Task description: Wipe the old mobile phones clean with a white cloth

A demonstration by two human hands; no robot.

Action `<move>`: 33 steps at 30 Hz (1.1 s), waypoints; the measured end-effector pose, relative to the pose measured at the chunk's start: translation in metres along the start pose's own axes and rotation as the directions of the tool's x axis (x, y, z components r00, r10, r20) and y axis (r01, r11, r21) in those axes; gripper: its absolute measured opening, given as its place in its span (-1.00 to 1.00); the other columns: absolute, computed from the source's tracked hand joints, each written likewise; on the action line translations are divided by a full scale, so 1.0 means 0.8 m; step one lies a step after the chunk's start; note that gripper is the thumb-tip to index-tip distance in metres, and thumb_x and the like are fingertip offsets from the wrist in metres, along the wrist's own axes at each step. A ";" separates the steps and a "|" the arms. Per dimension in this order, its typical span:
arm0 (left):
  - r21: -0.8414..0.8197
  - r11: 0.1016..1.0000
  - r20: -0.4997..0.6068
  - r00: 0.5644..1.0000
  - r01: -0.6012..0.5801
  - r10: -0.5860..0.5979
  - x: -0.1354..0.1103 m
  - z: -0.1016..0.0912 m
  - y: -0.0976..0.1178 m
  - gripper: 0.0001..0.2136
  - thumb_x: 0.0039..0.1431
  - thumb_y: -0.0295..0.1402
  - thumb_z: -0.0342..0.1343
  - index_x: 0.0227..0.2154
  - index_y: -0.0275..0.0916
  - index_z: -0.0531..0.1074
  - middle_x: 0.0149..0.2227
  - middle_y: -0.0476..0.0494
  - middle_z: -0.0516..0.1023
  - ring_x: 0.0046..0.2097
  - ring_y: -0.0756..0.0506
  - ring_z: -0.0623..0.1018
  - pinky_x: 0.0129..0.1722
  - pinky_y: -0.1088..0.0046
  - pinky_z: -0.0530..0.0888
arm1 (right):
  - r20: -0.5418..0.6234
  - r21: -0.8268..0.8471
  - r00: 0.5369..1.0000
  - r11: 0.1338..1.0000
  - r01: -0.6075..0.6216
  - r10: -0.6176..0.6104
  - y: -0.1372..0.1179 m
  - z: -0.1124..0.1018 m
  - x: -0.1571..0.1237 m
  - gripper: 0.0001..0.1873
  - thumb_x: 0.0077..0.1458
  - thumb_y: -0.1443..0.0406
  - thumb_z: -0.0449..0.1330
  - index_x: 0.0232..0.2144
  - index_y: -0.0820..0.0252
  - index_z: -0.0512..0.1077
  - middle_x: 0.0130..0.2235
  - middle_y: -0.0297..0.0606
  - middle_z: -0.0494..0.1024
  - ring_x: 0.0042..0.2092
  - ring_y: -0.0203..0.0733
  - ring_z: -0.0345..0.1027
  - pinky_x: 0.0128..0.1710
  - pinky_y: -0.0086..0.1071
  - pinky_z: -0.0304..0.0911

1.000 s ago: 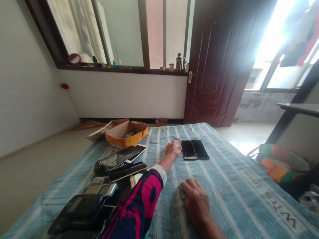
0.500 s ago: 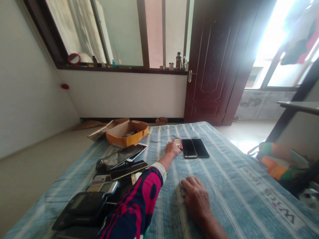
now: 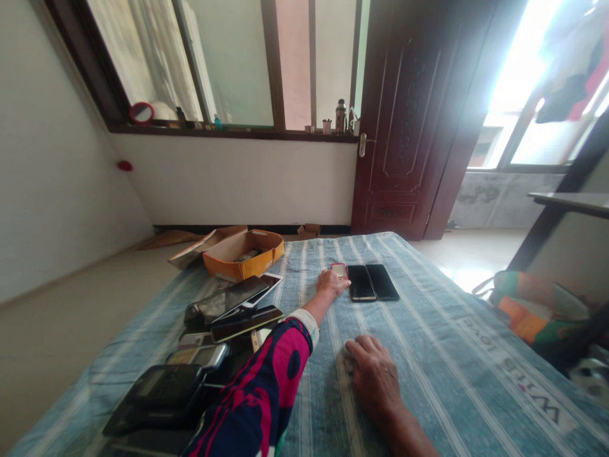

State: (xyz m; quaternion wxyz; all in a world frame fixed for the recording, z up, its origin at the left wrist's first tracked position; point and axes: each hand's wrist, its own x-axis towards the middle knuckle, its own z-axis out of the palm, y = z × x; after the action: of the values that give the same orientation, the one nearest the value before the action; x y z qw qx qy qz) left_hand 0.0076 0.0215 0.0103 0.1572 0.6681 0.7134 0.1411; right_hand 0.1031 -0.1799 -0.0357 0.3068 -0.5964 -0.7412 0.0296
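A bed (image 3: 428, 355) spread with a blue striped cover fills the lower half of the view. Its near end and both near corners are cut off by the frame. Its far edge is seen just beyond a row of phones, with bare floor (image 3: 71, 298) past the left edge and a dark door (image 3: 404, 127) behind. The middle and right of the cover are left open.

A heap of phones (image 3: 223, 311) and other dark devices is stacked along the left edge, close to the sleeve (image 3: 266, 393). The lower ones are covered by those on top and cannot be counted. An orange box (image 3: 242, 254) is seen at the far left corner. Whether it sits on the cover or on the floor beyond cannot be told, and its contents are hardly made out.

The left arm, in the pink and dark patterned sleeve, is stretched toward the far edge. The right hand (image 3: 373, 374) is laid palm down on the middle of the cover, fingers loose and closed on nothing that can be seen. A greyish patch at its fingertips is too blurred to be named.

The left hand (image 3: 332, 283) is placed on the near end of a pink phone (image 3: 339, 270), part of which is hidden beneath it. Whether the phone is pinched or only touched cannot be told. The pink phone lies flat near the far edge, just beside a black phone (image 3: 360, 282), with a second black phone (image 3: 382, 282) next in the row to the right.
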 end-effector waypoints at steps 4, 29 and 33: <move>0.005 0.999 -0.045 0.998 0.048 -0.048 -0.002 0.001 0.012 -0.69 0.24 -0.25 0.12 -0.01 -0.25 0.37 0.05 -0.21 0.42 0.00 -0.18 0.48 -0.05 0.14 0.48 | 0.004 -0.009 1.000 1.000 -0.004 0.004 -0.001 -0.001 0.001 -0.69 -0.01 0.59 0.08 -0.41 0.09 0.45 -0.30 -0.35 0.47 -0.20 -0.21 0.23 -0.23 -0.41 -0.02; -0.039 0.999 0.024 1.000 -0.003 0.004 -0.009 -0.001 -0.001 -0.71 0.26 -0.25 0.10 -0.01 -0.25 0.37 0.00 -0.19 0.45 -0.05 -0.15 0.51 -0.10 0.19 0.50 | 0.028 0.001 1.000 1.000 -0.011 0.011 0.001 -0.002 0.002 -0.67 0.01 0.57 0.05 -0.37 0.07 0.48 -0.27 -0.32 0.47 -0.17 -0.19 0.23 -0.22 -0.40 0.01; -0.054 0.998 0.039 0.999 -0.023 0.025 -0.020 -0.005 -0.009 -0.72 0.25 -0.26 0.11 -0.02 -0.24 0.38 -0.01 -0.17 0.45 -0.05 -0.15 0.51 -0.11 0.21 0.51 | 0.030 0.009 1.000 1.000 -0.010 0.010 0.001 -0.003 0.001 -0.64 0.03 0.57 0.03 -0.36 0.07 0.49 -0.26 -0.32 0.49 -0.15 -0.19 0.25 -0.21 -0.40 0.03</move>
State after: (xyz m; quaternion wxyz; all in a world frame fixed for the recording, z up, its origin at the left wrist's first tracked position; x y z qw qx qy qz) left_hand 0.0003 0.0052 0.0119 0.1875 0.6749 0.6980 0.1490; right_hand 0.1051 -0.1797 -0.0342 0.2984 -0.5981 -0.7425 0.0434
